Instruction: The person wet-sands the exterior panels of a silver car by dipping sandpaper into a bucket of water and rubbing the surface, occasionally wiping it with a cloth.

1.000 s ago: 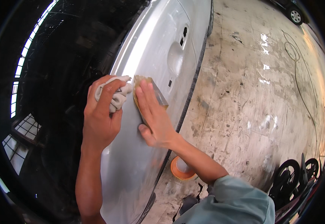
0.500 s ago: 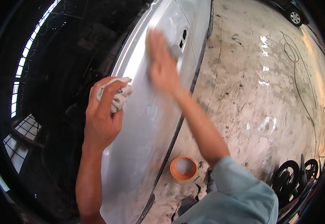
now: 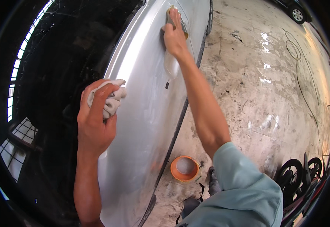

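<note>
My left hand (image 3: 96,125) is closed around a crumpled whitish cloth (image 3: 112,101) and rests at the window-side edge of the silver car door (image 3: 134,140). Farther along the same panel, my right hand (image 3: 175,37) presses a flat, dark grey sanding pad with yellowish edges (image 3: 185,34) against the surface. My fingers stretch forward over the pad, and the thumb grips its left side. A recess (image 3: 170,66) and a small dark slot (image 3: 167,86) show in the door below that hand. Cloudy wet streaks mark the panel.
An orange bucket (image 3: 185,174) of cloudy liquid stands on the stained floor (image 3: 244,109) beside my feet. Dark window glass (image 3: 59,113) lies to the left. A hose or cable (image 3: 303,83) runs along the right, above black wheels (image 3: 290,178). Another vehicle's wheel (image 3: 297,15) is far right.
My right hand has slid the pad farther up the panel and slightly right, uncovering the door recess and slot. My left hand still holds the cloth, a little further left in view.
</note>
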Tool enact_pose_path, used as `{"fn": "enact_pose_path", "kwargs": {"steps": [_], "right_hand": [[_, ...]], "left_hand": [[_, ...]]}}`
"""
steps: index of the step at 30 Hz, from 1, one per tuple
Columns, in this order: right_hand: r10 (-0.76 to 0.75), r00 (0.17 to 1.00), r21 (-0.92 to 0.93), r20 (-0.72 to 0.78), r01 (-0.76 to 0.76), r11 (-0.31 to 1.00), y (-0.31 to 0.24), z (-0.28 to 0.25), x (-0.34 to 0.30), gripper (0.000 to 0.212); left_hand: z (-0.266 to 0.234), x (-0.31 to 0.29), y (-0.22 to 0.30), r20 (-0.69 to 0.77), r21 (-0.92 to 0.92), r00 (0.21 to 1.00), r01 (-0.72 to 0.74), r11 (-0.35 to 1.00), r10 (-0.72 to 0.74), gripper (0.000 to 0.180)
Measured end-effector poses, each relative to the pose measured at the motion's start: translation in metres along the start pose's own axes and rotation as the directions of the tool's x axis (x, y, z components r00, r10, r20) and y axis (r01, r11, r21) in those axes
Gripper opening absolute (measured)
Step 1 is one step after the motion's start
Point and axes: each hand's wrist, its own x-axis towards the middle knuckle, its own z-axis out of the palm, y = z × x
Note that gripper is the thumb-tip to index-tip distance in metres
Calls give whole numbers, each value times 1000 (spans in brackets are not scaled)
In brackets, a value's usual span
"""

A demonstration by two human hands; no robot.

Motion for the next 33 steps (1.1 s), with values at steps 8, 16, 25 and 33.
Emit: {"fn": "enact_pose_path", "kwargs": {"steps": [8, 16, 25, 33], "right_hand": [[-39, 998, -20, -46, 38, 999, -6, 18, -47, 70], [-203, 979, 46, 31, 202, 978, -27, 24, -103, 70], [7, 981, 65, 194, -20, 998, -46, -3, -111, 71], [835, 533, 256, 136, -833, 490, 81, -145, -347, 56]], "left_hand": [[-4, -10, -3, -3, -9, 1000, 28, 1000, -28, 53], [-7, -12, -8, 4, 59, 999, 40, 997, -40, 41], [-11, -15, 0, -16, 83, 998, -63, 995, 65, 47], [9, -13, -32, 25, 399, 951, -293, 869, 309, 46]]}}
